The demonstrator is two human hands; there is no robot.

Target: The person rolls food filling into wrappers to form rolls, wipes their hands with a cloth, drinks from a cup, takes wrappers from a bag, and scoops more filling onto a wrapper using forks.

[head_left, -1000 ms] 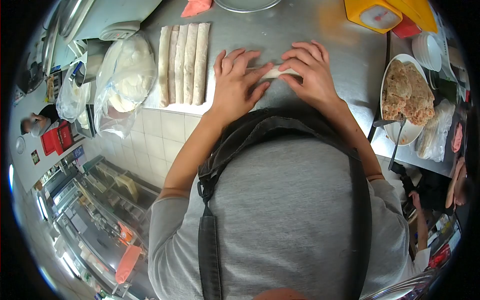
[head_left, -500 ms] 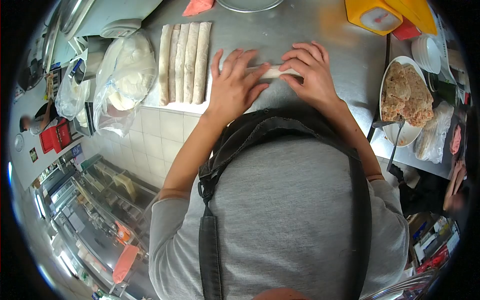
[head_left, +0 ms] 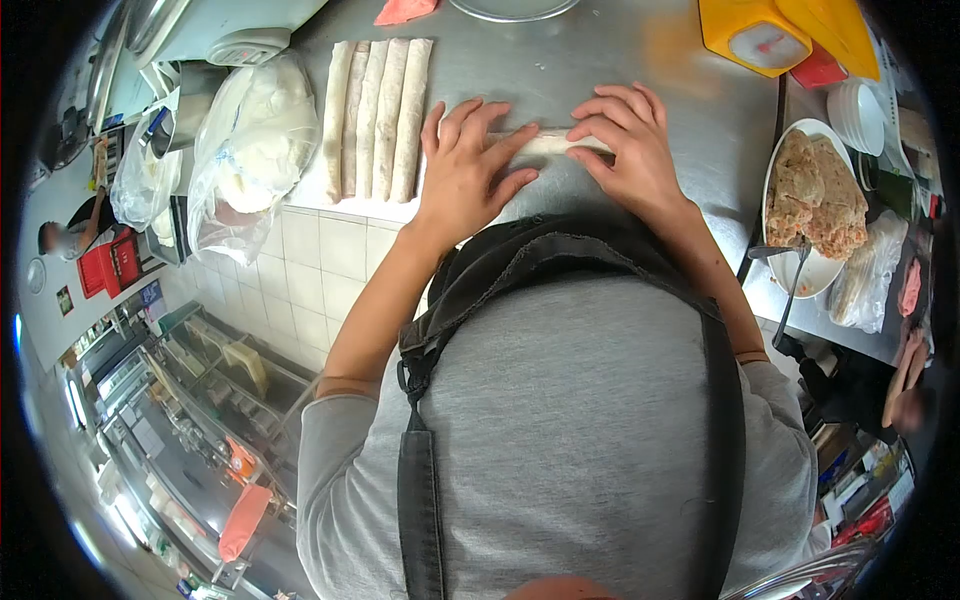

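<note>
A pale, floured dough roll [head_left: 552, 143] lies crosswise on the steel worktop in front of me. My left hand [head_left: 472, 158] grips its left end, index finger along the roll and thumb on the near side. At the right end, my right hand [head_left: 632, 140] has its fingers curled over the far side and its thumb underneath on the near side. The middle of the roll shows between my hands, while both ends are covered. Several finished-looking floured rolls [head_left: 378, 120] lie side by side left of my left hand.
A plastic bag of white dough [head_left: 250, 150] stands at the left edge. To the right are a yellow dial scale [head_left: 770, 45], stacked white bowls [head_left: 855, 115] and an oval plate [head_left: 820, 275] of minced filling with utensils. A round metal rim [head_left: 515, 12] shows at the back.
My hands have drawn slightly apart, and a little more of the dough roll shows between them. The whole view has shifted slightly.
</note>
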